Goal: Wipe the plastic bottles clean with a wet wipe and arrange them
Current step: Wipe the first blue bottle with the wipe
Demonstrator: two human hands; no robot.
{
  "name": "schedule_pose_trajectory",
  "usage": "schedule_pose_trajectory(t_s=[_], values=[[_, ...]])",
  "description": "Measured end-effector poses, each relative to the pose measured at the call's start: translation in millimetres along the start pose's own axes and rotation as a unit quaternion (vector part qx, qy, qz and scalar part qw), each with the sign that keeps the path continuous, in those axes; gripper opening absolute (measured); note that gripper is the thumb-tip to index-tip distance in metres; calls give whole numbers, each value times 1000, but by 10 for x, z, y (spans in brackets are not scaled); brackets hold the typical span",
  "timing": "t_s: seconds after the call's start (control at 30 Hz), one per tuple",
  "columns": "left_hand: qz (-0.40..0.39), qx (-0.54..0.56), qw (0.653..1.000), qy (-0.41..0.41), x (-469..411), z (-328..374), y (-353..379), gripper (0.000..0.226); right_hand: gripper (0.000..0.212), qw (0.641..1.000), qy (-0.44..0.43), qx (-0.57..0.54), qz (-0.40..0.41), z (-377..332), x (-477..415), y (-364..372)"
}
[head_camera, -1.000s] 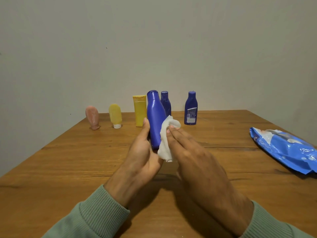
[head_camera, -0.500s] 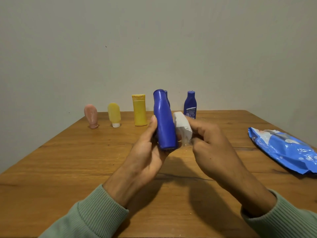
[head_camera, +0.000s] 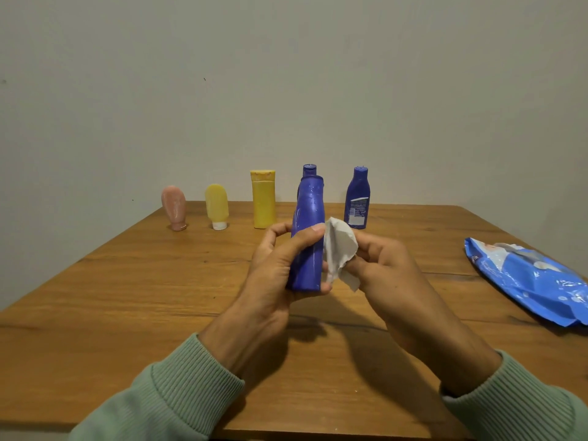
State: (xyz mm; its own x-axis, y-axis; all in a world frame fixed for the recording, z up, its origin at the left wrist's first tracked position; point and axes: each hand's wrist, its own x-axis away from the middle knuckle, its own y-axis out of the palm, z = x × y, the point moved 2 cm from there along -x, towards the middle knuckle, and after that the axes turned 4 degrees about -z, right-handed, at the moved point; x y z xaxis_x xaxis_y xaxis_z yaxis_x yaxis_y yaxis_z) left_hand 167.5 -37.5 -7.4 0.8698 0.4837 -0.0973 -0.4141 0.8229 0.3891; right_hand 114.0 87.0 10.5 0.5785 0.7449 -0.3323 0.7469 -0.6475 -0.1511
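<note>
Blue bottle, long axis near vertical, is gripped by the left hand above the table. Right hand pinches the wet wipe, touching the bottle just right of that grip.

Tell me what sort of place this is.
Likely a room in a home: a wooden table before a plain wall, a row of toiletry bottles at its far edge, a blue pack of wipes, while the left hand grips a blue bottle and the right hand a wet wipe.
</note>
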Motion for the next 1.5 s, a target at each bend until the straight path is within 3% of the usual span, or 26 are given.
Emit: schedule_pose_trajectory(t_s=[0.3, 0.43, 0.73, 0.87, 1.1, 1.27, 1.4, 1.5], values=[[17, -2, 1000, 9, 8, -20, 2, 64, 35, 999, 49, 4, 2, 118, -50, -33], [-10, 41, 999, -35, 16, 24, -19, 56, 31, 998, 60, 19, 16, 127, -53, -44], [-10, 151, 987, -48, 6, 46, -51, 43, 43, 990, -50, 131, 7, -41, 16, 33], [13, 183, 982, -45, -32, 28, -45, 40, 49, 960, -90, 265, 15, -34, 48, 106], [19, 218, 975, -48, -18, 31, -26, 42, 58, 924, -106, 367, -17, -39, 154, 237], [-1, 186, 982, -26, 13, 41, -15, 46, 90, 855, -94, 502, -93, -30, 222, 360], [-16, 183, 983, -29, 29, 17, 22, 46, 90, 863, -82, 497, -51, -6, 179, 325], [-27, 202, 977, -54, 18, 1, 26, 49, 105, 831, -102, 547, -8, 86, 238, 474]])
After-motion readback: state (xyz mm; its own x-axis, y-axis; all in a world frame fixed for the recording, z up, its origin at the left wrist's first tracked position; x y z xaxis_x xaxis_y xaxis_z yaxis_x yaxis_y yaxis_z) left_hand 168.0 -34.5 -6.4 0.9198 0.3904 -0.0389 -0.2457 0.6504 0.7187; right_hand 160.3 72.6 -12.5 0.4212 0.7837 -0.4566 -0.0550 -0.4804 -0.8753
